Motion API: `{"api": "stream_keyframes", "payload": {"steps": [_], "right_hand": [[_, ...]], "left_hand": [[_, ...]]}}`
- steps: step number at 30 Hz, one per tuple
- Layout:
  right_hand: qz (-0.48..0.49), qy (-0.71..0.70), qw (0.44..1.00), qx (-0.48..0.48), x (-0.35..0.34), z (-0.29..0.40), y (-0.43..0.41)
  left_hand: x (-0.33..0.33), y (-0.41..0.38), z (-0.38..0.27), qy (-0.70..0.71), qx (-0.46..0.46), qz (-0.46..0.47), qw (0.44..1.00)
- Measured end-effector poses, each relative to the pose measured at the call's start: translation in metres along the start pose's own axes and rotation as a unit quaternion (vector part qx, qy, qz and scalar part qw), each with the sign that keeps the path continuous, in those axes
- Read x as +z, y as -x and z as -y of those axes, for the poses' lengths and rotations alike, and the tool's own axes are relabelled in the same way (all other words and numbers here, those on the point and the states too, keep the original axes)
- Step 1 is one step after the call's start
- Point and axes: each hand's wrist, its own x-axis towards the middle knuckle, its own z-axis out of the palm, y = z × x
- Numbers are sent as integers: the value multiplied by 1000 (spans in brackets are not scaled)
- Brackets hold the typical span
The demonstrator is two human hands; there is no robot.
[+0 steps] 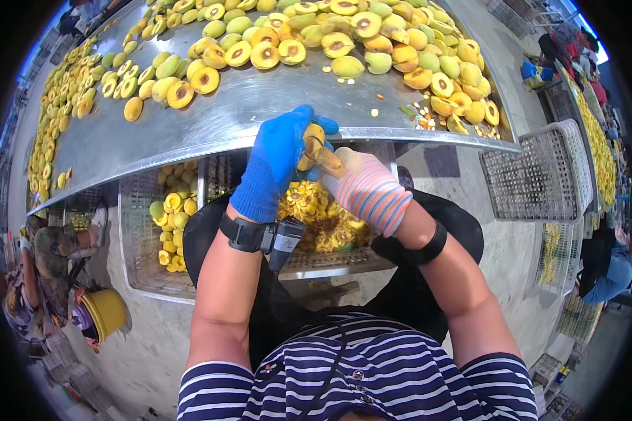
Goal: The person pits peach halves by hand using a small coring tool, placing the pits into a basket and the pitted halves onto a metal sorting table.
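Note:
My left hand (284, 144), in a blue coated glove, grips a halved yellow stone fruit (313, 141) just off the front edge of the metal table (210, 123). My right hand (366, 181) wears a striped knit glove. Its fingers close on a narrow yellow-brown piece (329, 160) that meets the fruit; whether this is a tool or part of the fruit I cannot tell. Below both hands, a crate (342, 260) between my knees holds yellow fruit scraps (332, 226). Halved fruit (337, 44) with brown pit hollows is heaped on the table beyond.
Left of my legs, a plastic crate (137, 237) contains more fruit halves (176, 226). Pit bits (426, 123) lie at the table's right corner. White crates (532, 173) stand at right. A yellow bucket (105, 316) and a seated person (55, 252) are at left.

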Motion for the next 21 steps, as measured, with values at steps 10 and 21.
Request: {"api": "stream_keyframes", "payload": {"steps": [10, 21], "right_hand": [[4, 51, 996, 74, -18, 8, -1], [47, 45, 998, -11, 4, -10, 6]], "left_hand": [[4, -4, 12, 174, -7, 63, 983], [-7, -1, 14, 31, -30, 67, 997]]}}
